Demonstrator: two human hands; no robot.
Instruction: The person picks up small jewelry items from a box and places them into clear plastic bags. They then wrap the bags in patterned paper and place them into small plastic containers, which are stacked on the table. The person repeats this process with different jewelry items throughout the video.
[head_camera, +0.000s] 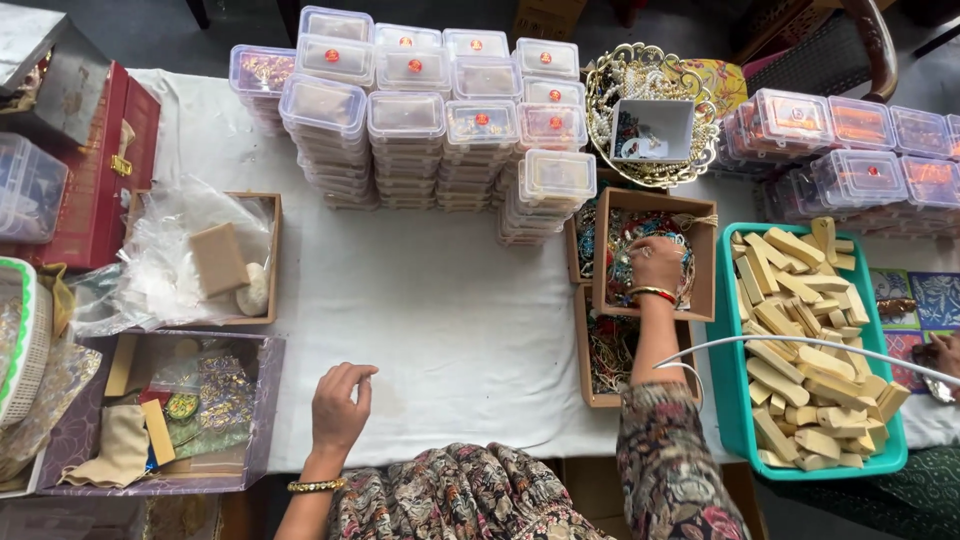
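My right hand (657, 264) reaches into a brown cardboard box (604, 262) full of tangled bead jewellery (628, 226); its fingers are curled down among the pieces, and I cannot tell whether they grip one. A second brown box (583, 345) of jewellery sits just below it, partly under my forearm. My left hand (339, 404) rests on the white tablecloth (440, 320) near the front edge, fingers loosely bent, holding nothing. Both wrists wear bangles.
Stacks of clear lidded plastic boxes (410, 120) fill the back of the table, more at the right (860, 150). A teal tray (728, 400) holds several tan wooden blocks. A gold wire basket (650, 110), a box with plastic wrap (200, 255) and a purple tray (262, 420) stand around.
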